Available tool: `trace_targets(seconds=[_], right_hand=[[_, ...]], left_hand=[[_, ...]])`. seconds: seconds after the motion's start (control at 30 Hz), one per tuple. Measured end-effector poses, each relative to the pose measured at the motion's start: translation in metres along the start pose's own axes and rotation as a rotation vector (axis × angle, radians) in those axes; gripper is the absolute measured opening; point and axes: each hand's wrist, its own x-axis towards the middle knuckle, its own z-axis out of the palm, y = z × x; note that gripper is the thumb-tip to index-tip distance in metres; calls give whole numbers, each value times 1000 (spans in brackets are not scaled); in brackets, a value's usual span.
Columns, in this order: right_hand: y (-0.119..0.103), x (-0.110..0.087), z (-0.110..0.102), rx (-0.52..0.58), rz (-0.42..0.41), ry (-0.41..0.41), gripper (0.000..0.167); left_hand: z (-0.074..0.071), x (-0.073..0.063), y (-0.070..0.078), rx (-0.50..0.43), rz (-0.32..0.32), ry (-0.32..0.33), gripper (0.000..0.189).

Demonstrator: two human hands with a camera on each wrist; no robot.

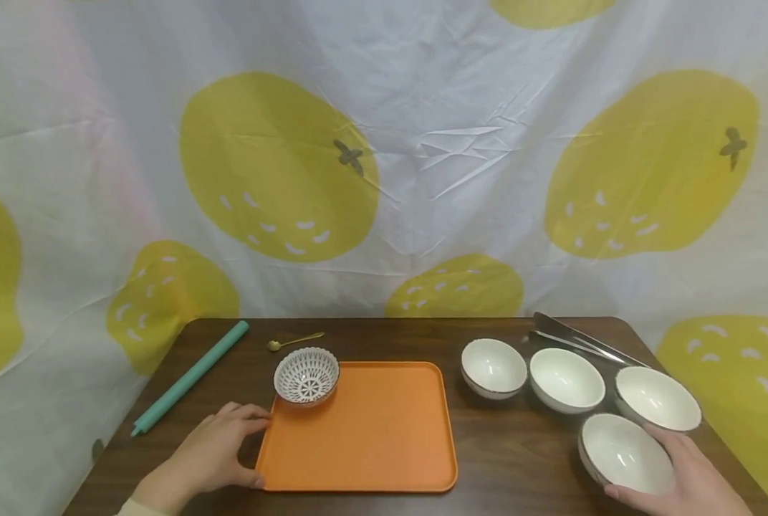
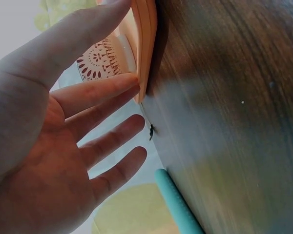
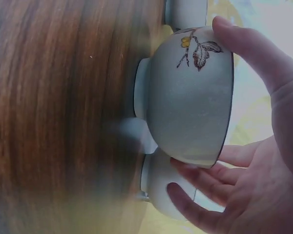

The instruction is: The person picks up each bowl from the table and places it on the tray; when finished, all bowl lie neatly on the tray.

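In the head view my left hand (image 1: 213,450) is at the left edge of an orange tray (image 1: 371,430), thumb and index fingertip right at its rim. Its fingers look straight and spread in the left wrist view. A small bowl with a dark pattern (image 1: 306,376) sits on the tray's far left corner. My right hand (image 1: 690,473) holds the nearest white bowl (image 1: 625,451), thumb on one side of the rim and fingers on the other. A leafy branch with yellow fruit decorates the outside of this bowl (image 3: 190,97). Its foot is close over the wood.
Three other white bowls stand behind it: one at left (image 1: 493,367), one in the middle (image 1: 566,380), one at right (image 1: 658,398). Beyond them lies a long metal utensil (image 1: 590,340). A teal roll (image 1: 190,376) and a small gold spoon (image 1: 294,342) lie at the left.
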Motion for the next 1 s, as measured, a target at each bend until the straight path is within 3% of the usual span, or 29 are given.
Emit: trace_targets(seconds=[0.23,0.43,0.63,1.0], right_hand=[[-7,-7,4,5,7,-4,107],[-32,-5,10,75,-97,49,112],[-73,4,18,138,-245,105,115],[-166,25,31,173,-357,8,108]], left_hand=[[2,-1,-1,-13,11,-4,82],[-1,0,0,-21,5,-24,82],[-1,-2,-3,-23,3,-20,82],[-1,-1,-3,-22,25,-2,81]])
